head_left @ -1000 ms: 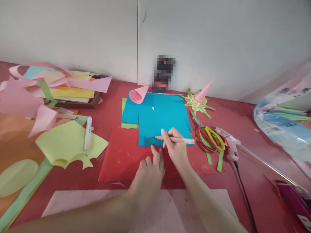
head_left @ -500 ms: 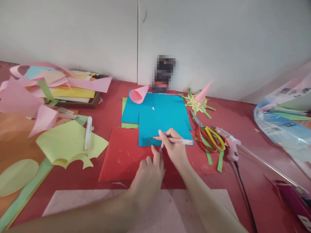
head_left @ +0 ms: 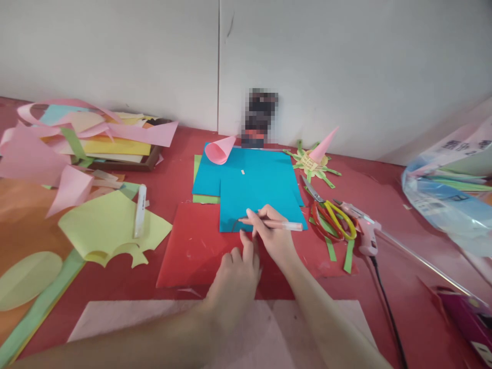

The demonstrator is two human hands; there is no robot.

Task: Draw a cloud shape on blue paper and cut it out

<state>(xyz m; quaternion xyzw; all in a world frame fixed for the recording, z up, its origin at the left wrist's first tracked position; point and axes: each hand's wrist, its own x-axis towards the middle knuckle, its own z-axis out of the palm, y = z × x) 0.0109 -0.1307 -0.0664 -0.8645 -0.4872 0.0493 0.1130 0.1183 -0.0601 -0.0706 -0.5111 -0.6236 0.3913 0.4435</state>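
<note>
My right hand (head_left: 274,236) grips a slim pinkish pen (head_left: 284,224), its tip on a sheet of blue paper (head_left: 257,195) near the front left corner. A short curved dark line shows beside the tip. My left hand (head_left: 236,269) rests on the red mat (head_left: 188,246), with the index fingertip at the near edge of the blue sheet and the other fingers loosely bent. Behind lies another blue sheet (head_left: 207,177), over a green one. On it sits a rolled pink paper cone (head_left: 219,152).
To the right lie scissors (head_left: 330,215), green paper strips (head_left: 348,256), a pink glue gun (head_left: 368,238) with its cord, and a plastic bag (head_left: 434,200). Left are a pale green cut sheet (head_left: 107,220), a white cutter-like tool (head_left: 140,212) and a paper-filled tray (head_left: 146,163).
The pen and my right hand have shifted slightly left and down over the blue sheet, with the pen's rear end lower. My left hand stays in place.
</note>
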